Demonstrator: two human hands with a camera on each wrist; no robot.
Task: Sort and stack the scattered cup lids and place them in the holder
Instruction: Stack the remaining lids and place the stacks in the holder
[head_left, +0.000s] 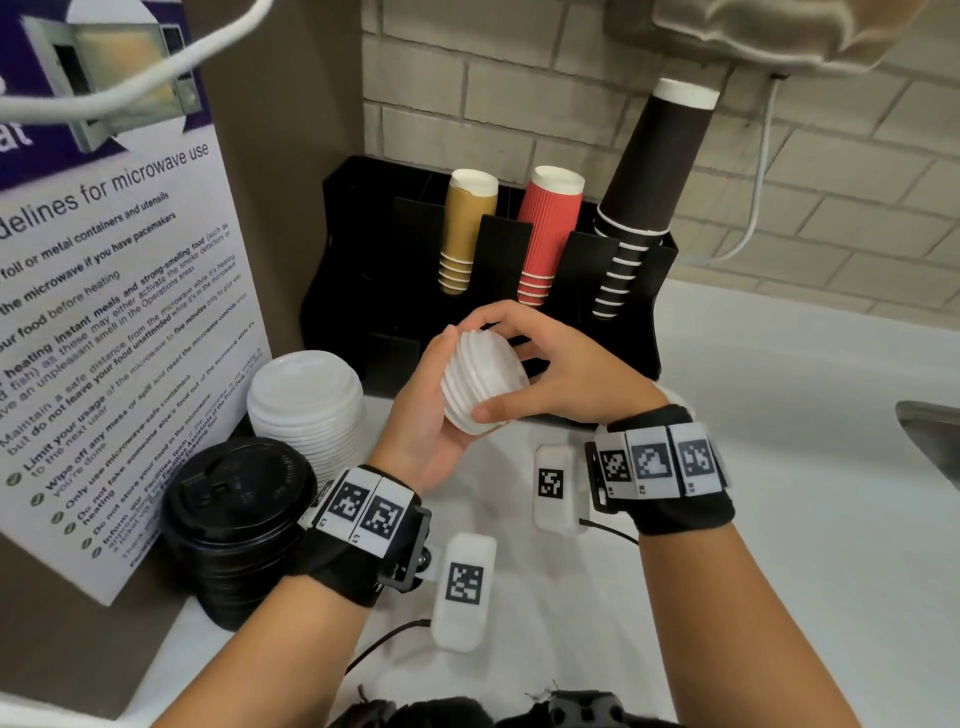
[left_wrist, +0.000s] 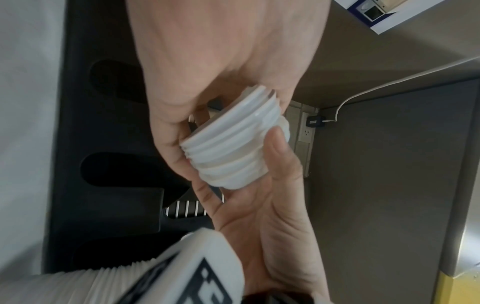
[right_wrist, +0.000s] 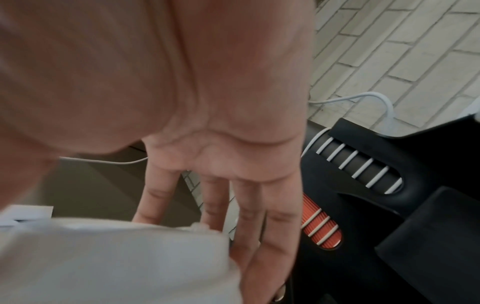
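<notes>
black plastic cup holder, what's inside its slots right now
The black plastic cup holder carries three nested stacks: tan paper cups, red ribbed paper cups and tall black paper cups. Its lower front slots are hidden behind both hands and their small white lids.

White counter (head_left: 779, 467): black holder (head_left: 363, 291), white lids (head_left: 306, 410), black lids (head_left: 234, 525)

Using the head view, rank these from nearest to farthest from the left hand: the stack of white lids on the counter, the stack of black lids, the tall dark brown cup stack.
1. Stack of white plastic lids on the counter: just left of the left hand.
2. Stack of black plastic lids: lower left, by the wrist.
3. Tall dark brown paper cup stack: far upper right, in the black holder.
</notes>
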